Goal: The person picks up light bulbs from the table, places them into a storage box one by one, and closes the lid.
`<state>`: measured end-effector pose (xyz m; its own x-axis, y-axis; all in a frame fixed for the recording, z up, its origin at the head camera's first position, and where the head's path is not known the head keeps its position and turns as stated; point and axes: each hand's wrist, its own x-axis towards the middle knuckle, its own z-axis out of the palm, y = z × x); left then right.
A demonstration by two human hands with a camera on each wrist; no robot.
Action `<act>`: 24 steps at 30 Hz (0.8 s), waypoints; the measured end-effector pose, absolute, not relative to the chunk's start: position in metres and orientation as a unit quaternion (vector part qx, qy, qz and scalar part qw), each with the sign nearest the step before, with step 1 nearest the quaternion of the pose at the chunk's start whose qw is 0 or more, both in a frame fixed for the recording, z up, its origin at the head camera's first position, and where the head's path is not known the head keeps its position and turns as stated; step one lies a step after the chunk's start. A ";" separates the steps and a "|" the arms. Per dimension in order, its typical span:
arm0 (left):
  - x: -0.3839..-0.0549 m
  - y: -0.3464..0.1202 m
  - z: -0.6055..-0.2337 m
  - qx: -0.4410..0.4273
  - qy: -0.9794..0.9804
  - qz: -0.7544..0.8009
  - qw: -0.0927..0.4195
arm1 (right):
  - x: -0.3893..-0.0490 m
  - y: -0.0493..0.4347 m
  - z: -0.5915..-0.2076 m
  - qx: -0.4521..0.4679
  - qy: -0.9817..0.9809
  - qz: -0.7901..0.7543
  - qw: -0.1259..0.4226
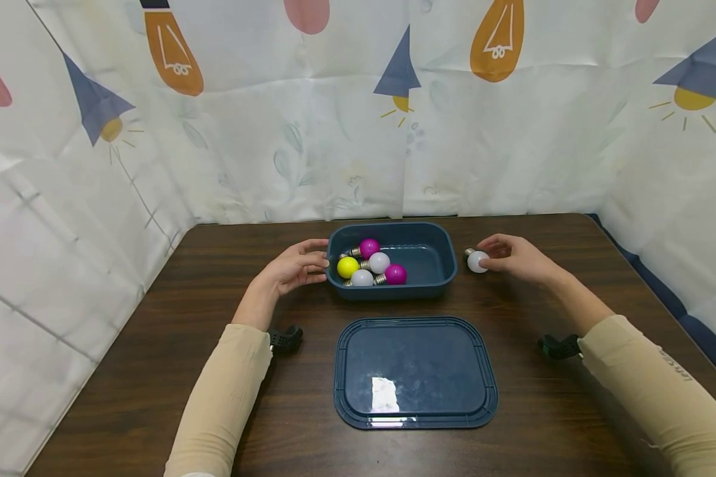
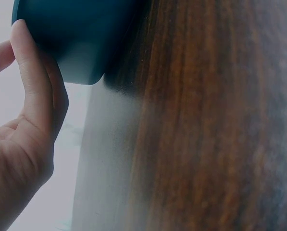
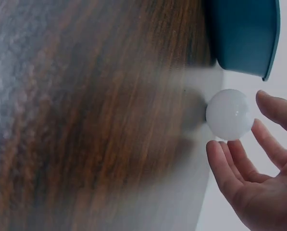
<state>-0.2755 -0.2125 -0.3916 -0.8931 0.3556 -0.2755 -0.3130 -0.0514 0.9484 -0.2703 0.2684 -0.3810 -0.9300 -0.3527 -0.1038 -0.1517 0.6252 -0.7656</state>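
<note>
A dark blue plastic box (image 1: 432,265) holds several light bulbs: magenta ones (image 1: 396,274), white ones (image 1: 379,263) and a yellow one (image 1: 347,267). At the box's left wall is my left hand (image 1: 298,267), its fingertips at the rim and side. Right of the box, a single white bulb (image 1: 476,262) lies on the table, its metal base towards the box. My right hand (image 1: 513,257) is spread around this bulb. In the right wrist view the thumb (image 3: 278,109) stands apart from the bulb, while other fingers are close beside it; contact is hard to tell.
In front of the box a dark blue lid (image 1: 417,371) lies flat on the brown wooden table (image 1: 262,411). Behind the table hangs a white cloth (image 1: 346,152) printed with lamps and bulbs. Each wrist wears a black strap (image 1: 285,339).
</note>
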 end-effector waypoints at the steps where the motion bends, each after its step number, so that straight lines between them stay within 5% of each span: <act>1: -0.275 -0.212 -0.392 0.016 0.649 0.725 0.231 | -0.271 0.268 -0.381 -0.141 0.893 -0.410 0.123; 24: -0.274 -0.212 -0.390 0.011 0.648 0.726 0.228 | -0.272 0.257 -0.386 -0.164 0.893 -0.402 0.116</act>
<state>-0.2743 -0.2122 -0.3900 -0.8957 0.3455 -0.2800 -0.3174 -0.0557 0.9467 -0.2723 0.2567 -0.3864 -0.9189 -0.3873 -0.0755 -0.1999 0.6220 -0.7571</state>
